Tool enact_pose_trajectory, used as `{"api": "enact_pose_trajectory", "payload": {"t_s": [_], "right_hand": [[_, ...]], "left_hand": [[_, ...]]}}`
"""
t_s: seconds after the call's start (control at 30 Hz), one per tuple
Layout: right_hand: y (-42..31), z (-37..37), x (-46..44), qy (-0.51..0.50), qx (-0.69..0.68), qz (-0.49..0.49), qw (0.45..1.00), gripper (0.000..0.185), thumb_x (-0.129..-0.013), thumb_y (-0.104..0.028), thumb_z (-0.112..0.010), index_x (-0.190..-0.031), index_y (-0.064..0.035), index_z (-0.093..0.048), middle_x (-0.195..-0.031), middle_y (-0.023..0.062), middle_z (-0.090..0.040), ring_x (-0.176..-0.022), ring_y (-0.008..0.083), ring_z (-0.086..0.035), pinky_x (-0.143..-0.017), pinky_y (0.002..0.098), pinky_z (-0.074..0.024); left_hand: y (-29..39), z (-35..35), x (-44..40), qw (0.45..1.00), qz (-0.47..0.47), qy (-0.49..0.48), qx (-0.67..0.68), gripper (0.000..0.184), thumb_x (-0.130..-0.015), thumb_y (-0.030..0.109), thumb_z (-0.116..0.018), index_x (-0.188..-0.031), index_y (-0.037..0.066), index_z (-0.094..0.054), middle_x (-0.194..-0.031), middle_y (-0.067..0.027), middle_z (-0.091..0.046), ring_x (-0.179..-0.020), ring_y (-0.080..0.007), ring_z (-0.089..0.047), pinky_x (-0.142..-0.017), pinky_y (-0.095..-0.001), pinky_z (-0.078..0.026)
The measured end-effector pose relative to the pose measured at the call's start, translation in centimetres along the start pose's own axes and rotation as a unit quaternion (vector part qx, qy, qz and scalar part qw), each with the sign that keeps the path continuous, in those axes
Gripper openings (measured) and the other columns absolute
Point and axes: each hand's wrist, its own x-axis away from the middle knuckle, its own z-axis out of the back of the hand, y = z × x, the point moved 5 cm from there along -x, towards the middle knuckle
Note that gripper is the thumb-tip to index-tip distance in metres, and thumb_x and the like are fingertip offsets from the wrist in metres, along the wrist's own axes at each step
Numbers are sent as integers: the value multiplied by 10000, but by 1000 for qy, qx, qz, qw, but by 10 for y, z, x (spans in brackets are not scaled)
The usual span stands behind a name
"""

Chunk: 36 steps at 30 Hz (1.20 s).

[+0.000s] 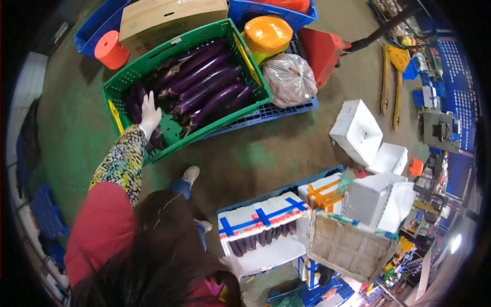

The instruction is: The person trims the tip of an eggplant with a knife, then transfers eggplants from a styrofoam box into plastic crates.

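My left hand [150,115], in a white glove, reaches into the left part of a green crate [185,139]. Its fingers are stretched out over the crate and hold nothing that I can see. Long dark purple eggplants [209,84] lie side by side to the right of this hand, and a few more lie on its left. Low in the view, a pale shape that looks like my gloved right hand [232,266] is at the left edge of a white foam box [273,260]; its fingers do not show clearly. Inside that box is a row of thinner eggplants [263,238].
A cardboard box [174,20], a red stool [111,50], an orange-yellow bundle [268,35] and a filled plastic bag [289,80] surround the crate. Beneath is a blue pallet [240,121], near a red pallet jack [321,53]. Foam boxes [358,130] stand at right.
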Motion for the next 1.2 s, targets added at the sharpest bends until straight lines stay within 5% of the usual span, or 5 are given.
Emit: {"api": "enact_pose_trajectory", "payload": {"t_s": [0.1,0.33,0.57,0.87,1.2], "right_hand": [[-29,-63,-10,130,-124,-280,943,268,-933,-179,-592,-1118,6,-650,-953,120,-703,-770,175,-682,-679,261,-534],[27,-98,-44,53,-67,-307,948,301,-958,-204,-579,-1163,8,-639,-1002,134,-702,-817,192,-690,-738,288,-545],[-5,-81,-56,110,-107,-307,939,350,-939,-202,-550,-1204,24,-580,-1020,149,-665,-867,241,-655,-714,328,-525],[-32,-114,-72,42,-112,-271,955,323,-920,-147,-574,-1186,33,-611,-1033,129,-686,-854,187,-680,-787,284,-537],[41,-45,-20,113,-158,-170,966,315,-970,-145,-517,-1205,59,-568,-1044,137,-675,-891,202,-690,-779,289,-574]], "left_hand": [[-20,-32,-86,994,-110,18,4,731,-776,-12,-532,-1468,33,-300,-1439,-292,-358,-1342,-431,-342,-1130,-434,-285],[-31,-74,-159,991,-83,-107,2,678,-731,3,-556,-1395,29,-416,-1303,-254,-536,-1250,-374,-489,-1055,-357,-370],[13,102,-98,902,-178,126,374,535,-854,16,-697,-1317,20,-428,-1165,-50,-576,-1050,-133,-552,-934,-257,-435],[-127,59,-56,966,214,44,139,792,-768,247,-766,-1411,-13,-382,-1162,-176,-629,-1050,-272,-617,-914,-353,-480],[-54,53,-8,995,-27,61,-79,726,-801,212,-637,-1437,1,-357,-1268,-242,-502,-1187,-366,-495,-1017,-389,-402]]}}
